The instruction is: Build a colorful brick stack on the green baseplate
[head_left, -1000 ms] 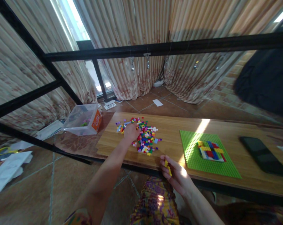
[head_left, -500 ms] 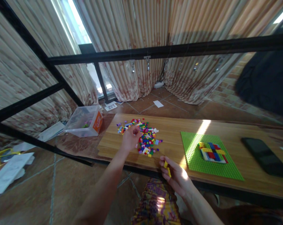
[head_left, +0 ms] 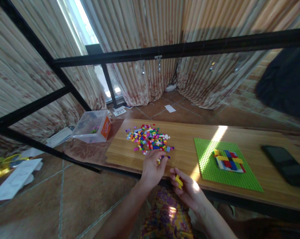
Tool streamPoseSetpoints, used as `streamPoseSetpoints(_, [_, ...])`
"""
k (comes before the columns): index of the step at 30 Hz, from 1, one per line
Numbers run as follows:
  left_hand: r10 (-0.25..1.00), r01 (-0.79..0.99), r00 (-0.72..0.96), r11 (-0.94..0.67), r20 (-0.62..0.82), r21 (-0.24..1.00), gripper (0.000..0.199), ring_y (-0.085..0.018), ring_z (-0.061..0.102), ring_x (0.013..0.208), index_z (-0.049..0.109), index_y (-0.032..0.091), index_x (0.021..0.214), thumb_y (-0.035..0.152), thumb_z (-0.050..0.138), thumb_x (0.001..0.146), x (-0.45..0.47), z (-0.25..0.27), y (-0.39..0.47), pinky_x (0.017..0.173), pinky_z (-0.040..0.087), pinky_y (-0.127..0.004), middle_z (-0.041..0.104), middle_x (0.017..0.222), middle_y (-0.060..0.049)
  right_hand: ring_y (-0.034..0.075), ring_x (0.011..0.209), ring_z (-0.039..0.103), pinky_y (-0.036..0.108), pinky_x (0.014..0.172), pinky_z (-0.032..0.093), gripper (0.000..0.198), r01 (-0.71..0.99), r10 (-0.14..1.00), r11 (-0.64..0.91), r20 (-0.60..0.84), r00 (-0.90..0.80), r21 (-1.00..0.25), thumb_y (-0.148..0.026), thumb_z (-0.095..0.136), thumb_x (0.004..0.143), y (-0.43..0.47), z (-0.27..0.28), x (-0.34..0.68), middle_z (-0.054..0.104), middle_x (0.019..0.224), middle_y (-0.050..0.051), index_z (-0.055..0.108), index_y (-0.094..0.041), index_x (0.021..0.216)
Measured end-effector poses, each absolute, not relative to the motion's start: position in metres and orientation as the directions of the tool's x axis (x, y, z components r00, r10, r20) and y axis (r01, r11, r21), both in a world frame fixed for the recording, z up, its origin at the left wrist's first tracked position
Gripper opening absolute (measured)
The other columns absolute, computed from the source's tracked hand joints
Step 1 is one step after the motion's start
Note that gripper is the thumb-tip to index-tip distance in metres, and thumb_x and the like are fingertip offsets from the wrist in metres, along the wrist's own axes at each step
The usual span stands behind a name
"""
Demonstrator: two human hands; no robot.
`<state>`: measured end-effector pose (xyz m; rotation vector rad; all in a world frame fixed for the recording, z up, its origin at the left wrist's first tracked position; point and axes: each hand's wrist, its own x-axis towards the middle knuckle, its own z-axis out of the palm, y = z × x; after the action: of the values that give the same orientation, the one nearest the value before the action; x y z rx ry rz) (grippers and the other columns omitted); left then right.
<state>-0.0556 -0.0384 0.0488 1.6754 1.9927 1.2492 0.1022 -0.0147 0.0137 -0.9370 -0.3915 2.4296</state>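
Observation:
My right hand (head_left: 188,187), palm turned up at the table's front edge, holds yellow toy bricks (head_left: 179,181) between thumb and fingers. At the near side of a loose pile of coloured toy bricks (head_left: 152,137) is my left hand (head_left: 152,168), its fingers curled and thumb and fingertips close together. A few small bricks show by those fingertips; whether any is gripped is unclear. To the right lies a green baseplate (head_left: 207,172). On it sits a flat build of red, yellow, blue and white bricks (head_left: 229,161).
A dark phone (head_left: 285,164) lies at the right on the wooden table (head_left: 182,132). Left of the table stands a clear plastic box (head_left: 89,127) with an orange label and a few pieces inside. A black metal bar (head_left: 170,51) crosses beyond the table, before curtains (head_left: 150,26).
My left hand has moved from the middle of the pile toward its near edge, closer to my right hand. The right hand keeps the yellow bricks, slightly turned. The view has shifted a little.

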Motion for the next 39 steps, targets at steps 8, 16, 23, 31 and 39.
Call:
streamPoseSetpoints(8, [0.946,0.918,-0.195,0.083,0.258,0.388,0.033,-0.023,0.047,0.123,0.06,0.024,0.121,0.027,0.053,0.089,-0.111,0.028,-0.005,0.106,0.035,-0.04,0.059,0.131,-0.004,0.003,0.049,0.035,0.013,0.035,0.021,0.022,-0.352,0.56,-0.823,-0.539,-0.629,-0.446,-0.032,0.073,0.075,-0.016,0.016,0.109,0.05,0.067,-0.002,0.069,-0.014,0.086])
streamPoseSetpoints(16, [0.906,0.909,-0.309,0.192,0.288,0.37,0.03,-0.019,0.052,0.119,0.061,0.023,0.117,0.022,0.046,0.091,-0.145,0.016,-0.014,0.108,0.035,-0.037,0.061,0.126,-0.005,0.003,0.051,0.035,0.014,0.036,0.023,0.021,-0.338,0.576,-0.81,-0.543,-0.611,-0.478,-0.033,0.074,0.075,-0.015,0.012,0.111,0.05,0.069,-0.001,0.07,-0.014,0.085])
streamPoseSetpoints(23, [0.843,0.895,-0.406,0.289,0.352,0.339,0.032,-0.024,0.053,0.118,0.06,0.016,0.118,0.027,0.049,0.09,-0.174,0.019,-0.011,0.104,0.04,-0.038,0.061,0.125,-0.011,0.005,0.052,0.037,0.015,0.037,0.026,0.022,-0.326,0.582,-0.803,-0.54,-0.608,-0.499,-0.033,0.073,0.075,-0.016,0.01,0.114,0.05,0.069,-0.001,0.07,-0.014,0.087])
streamPoseSetpoints(31, [0.904,0.911,-0.363,0.293,0.227,0.29,0.04,-0.026,0.046,0.128,0.053,0.019,0.128,0.035,0.048,0.092,-0.156,0.016,-0.003,0.106,0.036,-0.044,0.053,0.138,-0.01,0.004,0.053,0.037,0.014,0.038,0.028,0.024,-0.316,0.591,-0.798,-0.566,-0.575,-0.513,-0.034,0.074,0.075,-0.018,0.011,0.115,0.05,0.07,-0.001,0.07,-0.014,0.088])
streamPoseSetpoints(39, [0.885,0.897,-0.352,0.225,0.306,0.382,0.036,-0.022,0.049,0.125,0.055,0.02,0.125,0.034,0.046,0.093,-0.142,0.018,-0.013,0.106,0.035,-0.039,0.057,0.133,-0.009,0.004,0.053,0.037,0.015,0.038,0.029,0.025,-0.295,0.573,-0.812,-0.588,-0.572,-0.504,-0.034,0.075,0.073,-0.017,0.011,0.116,0.049,0.07,-0.002,0.07,-0.014,0.088])
